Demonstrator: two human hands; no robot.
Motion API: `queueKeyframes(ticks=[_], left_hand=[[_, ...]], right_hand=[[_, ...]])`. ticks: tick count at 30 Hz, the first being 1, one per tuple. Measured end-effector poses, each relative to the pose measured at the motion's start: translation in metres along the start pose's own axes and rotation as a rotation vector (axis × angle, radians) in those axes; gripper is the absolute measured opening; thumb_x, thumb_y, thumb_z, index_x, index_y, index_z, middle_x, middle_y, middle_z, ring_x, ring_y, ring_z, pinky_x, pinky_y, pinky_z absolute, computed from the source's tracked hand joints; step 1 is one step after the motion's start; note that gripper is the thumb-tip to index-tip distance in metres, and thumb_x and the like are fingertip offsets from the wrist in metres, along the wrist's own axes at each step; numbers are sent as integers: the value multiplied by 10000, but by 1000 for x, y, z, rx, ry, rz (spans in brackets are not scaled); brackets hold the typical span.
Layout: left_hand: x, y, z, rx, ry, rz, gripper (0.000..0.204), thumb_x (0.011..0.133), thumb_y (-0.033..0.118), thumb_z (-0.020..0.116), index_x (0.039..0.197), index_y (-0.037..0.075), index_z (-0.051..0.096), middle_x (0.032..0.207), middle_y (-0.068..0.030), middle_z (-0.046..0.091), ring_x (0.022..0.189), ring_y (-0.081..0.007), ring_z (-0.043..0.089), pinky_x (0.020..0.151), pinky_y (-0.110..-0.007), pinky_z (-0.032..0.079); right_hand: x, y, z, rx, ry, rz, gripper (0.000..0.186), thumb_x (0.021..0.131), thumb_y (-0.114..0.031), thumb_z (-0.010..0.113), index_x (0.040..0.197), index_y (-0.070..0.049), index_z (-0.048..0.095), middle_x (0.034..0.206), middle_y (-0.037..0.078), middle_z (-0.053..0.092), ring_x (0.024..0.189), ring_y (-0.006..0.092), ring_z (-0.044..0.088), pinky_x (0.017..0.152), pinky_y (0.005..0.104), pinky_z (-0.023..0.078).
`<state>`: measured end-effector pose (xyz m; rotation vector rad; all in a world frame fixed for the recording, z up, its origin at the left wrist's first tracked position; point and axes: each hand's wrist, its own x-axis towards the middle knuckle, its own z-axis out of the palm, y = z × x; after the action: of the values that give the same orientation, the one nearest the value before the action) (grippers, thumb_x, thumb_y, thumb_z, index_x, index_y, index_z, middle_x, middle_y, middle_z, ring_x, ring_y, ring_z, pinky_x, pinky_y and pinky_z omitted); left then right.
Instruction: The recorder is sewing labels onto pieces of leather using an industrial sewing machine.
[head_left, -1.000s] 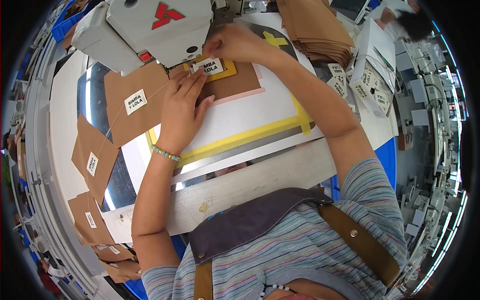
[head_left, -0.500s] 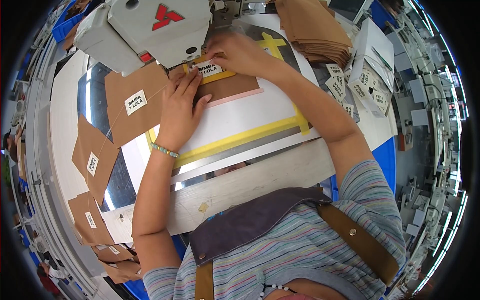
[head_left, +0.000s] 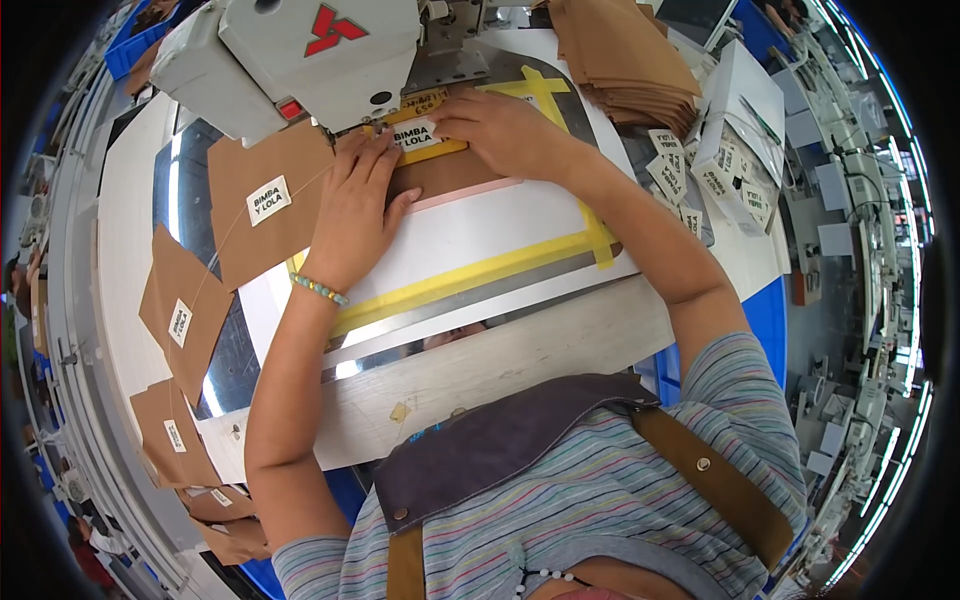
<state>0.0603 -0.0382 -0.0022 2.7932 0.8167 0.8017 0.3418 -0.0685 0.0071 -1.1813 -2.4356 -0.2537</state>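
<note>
A white label (head_left: 414, 133) with dark print lies inside a yellow frame (head_left: 440, 150), on a brown fabric piece (head_left: 440, 176) under the sewing machine head (head_left: 320, 60). My left hand (head_left: 352, 205) lies flat with fingers stretched out, its fingertips at the left end of the frame and its thumb on the brown piece. At the frame's right end rests my right hand (head_left: 510, 135), palm down, its fingertips against the label's right edge. Neither hand grips anything that I can see. The needle area is hidden behind the machine head.
Brown pieces with sewn-on labels (head_left: 268, 202), linked by thread, trail down the left side. A stack of brown pieces (head_left: 625, 65) stands at the back right. Beside it, a white box (head_left: 742, 140) holds loose labels. Yellow tape (head_left: 470, 272) borders the white sheet (head_left: 500, 225).
My right hand has come down from above the label and spread onto the frame's right end. My left hand has stayed nearly in place.
</note>
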Motion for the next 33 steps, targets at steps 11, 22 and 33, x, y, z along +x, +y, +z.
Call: queueKeyframes(ticks=[11,22,33], left_hand=[[2,-15,-10,-92,-52,70,497,961,250,769,1360,-18,641,1500,-145,611,1453,-369,489,1198,-486,412],[-3,-25,-18,-101,5,-60,447,964,128,753,1380,-9,666,1462,-144,654,1323,-382,592,1152,-463,479],[-7,-26,-22,-36,-47,-26,526,939,150,792,1421,-6,649,1489,-159,648,1402,-388,562,1187,-483,457]], right_hand=[[1,-7,6,142,93,62,230,870,10,664,1080,-42,740,1242,70,720,1158,313,665,987,411,574],[4,-12,16,122,-27,-42,430,965,12,586,1360,-89,723,1484,72,649,1349,309,603,1145,406,520],[13,-14,15,83,-188,51,562,929,51,605,1438,-173,689,1599,-19,568,1433,283,527,1204,427,473]])
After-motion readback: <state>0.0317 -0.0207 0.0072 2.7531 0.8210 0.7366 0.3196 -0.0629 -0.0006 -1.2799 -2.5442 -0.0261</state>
